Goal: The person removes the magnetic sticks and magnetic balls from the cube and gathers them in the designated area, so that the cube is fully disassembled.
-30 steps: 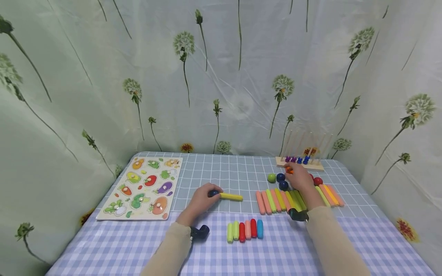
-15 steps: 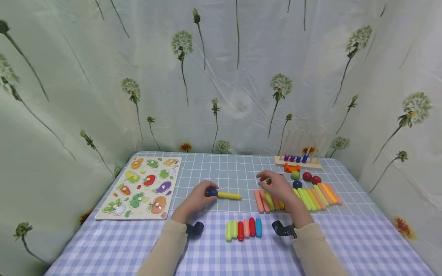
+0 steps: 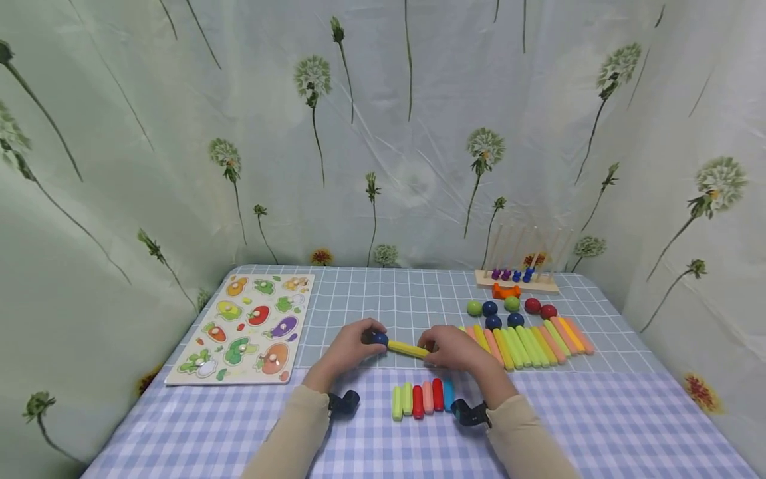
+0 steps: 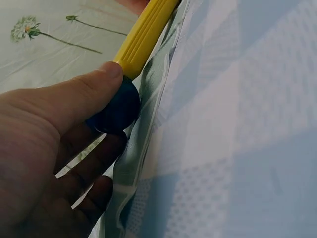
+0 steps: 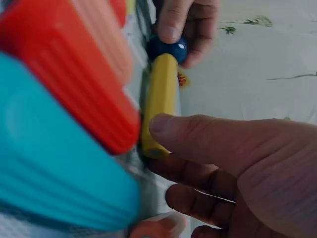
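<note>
My left hand [image 3: 349, 347] grips a dark blue ball [image 4: 116, 106] between thumb and fingers. One end of a ridged yellow stick [image 3: 407, 348] meets that ball. At the stick's other end, my right hand [image 3: 457, 347] pinches it, the thumb on top in the right wrist view and the fingers behind. Both hands sit over the middle of the table. Just in front of them lies a short row of sticks, including a red stick [image 3: 417, 402] and a blue stick [image 3: 449, 395], which loom large beside the right hand in its wrist view.
Right of the hands lies a long row of coloured sticks [image 3: 526, 346]. Behind it are several balls, such as a red ball [image 3: 548, 311], and an orange piece [image 3: 505, 291]. A wooden peg stand [image 3: 518, 282] is at the back right. A vegetable puzzle board [image 3: 245, 326] lies left.
My right hand has come left from beside the peg stand and balls, past the stick row, to the yellow stick's free end. The left hand has stayed nearly in place on the blue ball.
</note>
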Demonstrator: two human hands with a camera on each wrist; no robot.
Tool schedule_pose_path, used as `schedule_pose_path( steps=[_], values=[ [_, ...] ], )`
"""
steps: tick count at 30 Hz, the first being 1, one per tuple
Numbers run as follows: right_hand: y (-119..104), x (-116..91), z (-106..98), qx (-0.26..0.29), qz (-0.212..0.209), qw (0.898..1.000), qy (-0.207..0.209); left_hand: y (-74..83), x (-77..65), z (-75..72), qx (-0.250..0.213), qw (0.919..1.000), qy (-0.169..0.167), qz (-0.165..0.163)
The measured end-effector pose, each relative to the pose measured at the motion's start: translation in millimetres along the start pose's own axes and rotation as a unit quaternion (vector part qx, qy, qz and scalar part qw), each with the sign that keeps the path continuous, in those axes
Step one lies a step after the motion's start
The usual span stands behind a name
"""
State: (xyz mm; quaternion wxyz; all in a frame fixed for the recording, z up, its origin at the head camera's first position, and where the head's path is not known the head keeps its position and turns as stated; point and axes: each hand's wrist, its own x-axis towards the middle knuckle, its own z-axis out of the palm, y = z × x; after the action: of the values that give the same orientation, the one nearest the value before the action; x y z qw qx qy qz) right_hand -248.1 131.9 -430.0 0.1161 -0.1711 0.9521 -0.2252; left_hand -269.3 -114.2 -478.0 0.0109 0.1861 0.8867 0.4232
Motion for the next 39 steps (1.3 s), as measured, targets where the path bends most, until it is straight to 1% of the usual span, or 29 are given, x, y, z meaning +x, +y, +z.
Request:
schedule_pose_path(
  steps=[2,5,7,9,11,13,16,19,25,29,34,39],
  values=[
    [-1.7,0.4,1.2,-0.018,-0.004,1.000,0.002,-0.1,0.1,0.7,-0.006,1.0000,-0.001,0.000],
    [-3.6,-0.2,1.0,-0.029,0.000,0.999,0.016,-0.9,0.7,1.8,-0.014,0.9999,-0.001,-0.003],
    [-4.2,-1.4,-0.4,-0.021,0.002,0.999,0.034,-1.9,1.3,2.4,-0.016,0.9999,-0.001,-0.002],
    [-4.3,-2.9,-2.3,-0.001,-0.002,0.999,0.053,-2.4,1.9,3.0,-0.016,0.9999,0.001,0.001],
    [-4.7,-3.9,-4.2,0.011,-0.018,0.997,0.070,-2.1,1.9,2.8,-0.018,0.9998,0.003,0.002],
    [-4.6,-4.6,-5.0,0.014,-0.043,0.996,0.077,-1.8,1.7,2.7,-0.022,0.9997,0.004,0.002],
    [-4.7,-5.3,-4.8,-0.002,-0.071,0.995,0.075,-0.7,1.6,2.9,-0.030,0.9995,0.006,-0.004],
    [-4.0,-5.9,-3.8,-0.019,-0.077,0.995,0.067,-1.0,1.9,3.7,-0.031,0.9995,0.007,-0.005],
    [-1.4,-8.0,-3.2,-0.039,-0.058,0.996,0.058,-1.7,1.6,4.5,-0.017,0.9998,0.014,-0.001],
    [2.5,-7.9,-2.8,-0.037,-0.047,0.996,0.061,-2.2,1.5,4.7,-0.013,0.9998,0.018,-0.001],
    [9.4,-7.2,-5.2,-0.017,-0.007,0.998,0.064,-3.2,1.3,5.5,-0.013,0.9997,0.021,0.003],
    [15.3,-5.3,-6.8,0.016,0.033,0.997,0.063,-1.9,1.1,4.7,-0.014,0.9997,0.022,0.003]
  ],
)
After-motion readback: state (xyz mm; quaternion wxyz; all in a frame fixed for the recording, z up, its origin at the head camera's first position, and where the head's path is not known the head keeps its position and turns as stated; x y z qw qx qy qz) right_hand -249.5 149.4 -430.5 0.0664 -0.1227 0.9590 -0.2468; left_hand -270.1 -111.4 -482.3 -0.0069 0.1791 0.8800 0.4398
